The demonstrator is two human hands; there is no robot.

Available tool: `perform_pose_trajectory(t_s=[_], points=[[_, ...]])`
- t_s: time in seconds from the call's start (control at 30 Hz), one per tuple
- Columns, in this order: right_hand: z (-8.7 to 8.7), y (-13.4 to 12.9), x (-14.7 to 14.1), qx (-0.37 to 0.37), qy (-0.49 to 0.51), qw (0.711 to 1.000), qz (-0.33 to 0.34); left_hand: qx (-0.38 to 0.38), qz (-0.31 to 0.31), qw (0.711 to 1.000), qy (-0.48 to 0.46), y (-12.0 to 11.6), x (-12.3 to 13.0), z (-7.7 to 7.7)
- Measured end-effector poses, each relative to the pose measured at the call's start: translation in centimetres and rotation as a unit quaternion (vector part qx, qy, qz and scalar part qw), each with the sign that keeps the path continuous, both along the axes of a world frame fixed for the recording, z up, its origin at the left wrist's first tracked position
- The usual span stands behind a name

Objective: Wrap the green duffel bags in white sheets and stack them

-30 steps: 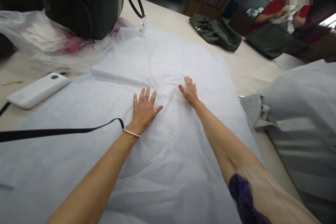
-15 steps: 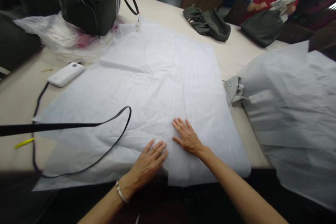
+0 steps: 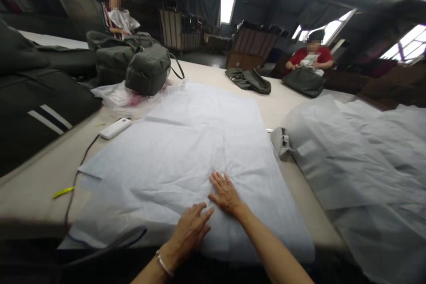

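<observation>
The thin white sheet point(image 3: 199, 151) lies spread over the bench point(image 3: 282, 106), creased across its middle, its near part reaching the bench's near edge. My right fingers point(image 3: 218, 180) are open and holding nothing, laid on the sheet with the thumb apart. My left fingers point(image 3: 199, 208) are loosely bent and empty, just beside the right ones at the near part of the sheet; I can't tell whether every tip touches it. A pale bracelet point(image 3: 163, 264) circles my left wrist.

Left of the sheet I see a white rectangular device point(image 3: 116, 128) with a dark cord point(image 3: 77, 177) running towards me, and a yellow strip point(image 3: 63, 192) by that cord. A blurred black strap point(image 3: 126, 240) loops over the sheet's near left corner. Further left sits a dark bag with white stripes point(image 3: 43, 120).

At the sheet's far left are a dark green duffel bag point(image 3: 148, 71) and crumpled clear plastic point(image 3: 123, 97); a limp dark green bag point(image 3: 248, 80) lies beyond its far edge. Right of the sheet stand a grey plastic tool point(image 3: 280, 141) and a heap of translucent sheeting point(image 3: 359, 155). Well beyond it, a person in red point(image 3: 324, 55) handles pale material over another dark bag point(image 3: 304, 82), and a person in a striped top point(image 3: 108, 20) holds something white.
</observation>
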State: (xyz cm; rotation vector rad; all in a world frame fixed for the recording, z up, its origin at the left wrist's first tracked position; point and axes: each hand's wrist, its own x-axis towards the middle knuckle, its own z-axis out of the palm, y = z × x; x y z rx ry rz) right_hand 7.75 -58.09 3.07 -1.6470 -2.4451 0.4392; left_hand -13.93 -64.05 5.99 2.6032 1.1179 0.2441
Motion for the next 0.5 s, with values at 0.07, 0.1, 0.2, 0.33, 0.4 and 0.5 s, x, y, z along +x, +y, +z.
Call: perform_pose_trajectory(t_s=[0.07, 0.1, 0.2, 0.33, 0.4, 0.5], points=[[-0.2, 0.4, -0.2, -0.010, 0.018, 1.000, -0.005, -0.011, 0.006, 1.000, 0.016, 0.9, 1.0, -0.7], [-0.1, 0.7, -0.2, -0.017, 0.032, 0.999, -0.011, -0.013, 0.009, 1.000, 0.018, 1.2, 1.3, -1.1], [0.6, 1.5, 1.3, -0.004, 0.116, 0.991, -0.063, 0.014, 0.012, 1.000, 0.002, 1.3, 1.1, -2.5], [3.0, 2.8, 9.3, 0.089, 0.264, 0.925, -0.260, 0.121, -0.009, 0.992, -0.036, 0.9, -0.4, -5.0], [4.6, 3.3, 15.6, 0.129, 0.274, 0.868, -0.393, 0.198, -0.018, 0.978, -0.070, 1.0, -1.2, -6.8], [6.8, 4.3, 25.0, 0.165, 0.238, 0.800, -0.526, 0.280, -0.034, 0.953, -0.115, 1.2, -1.8, -10.3]])
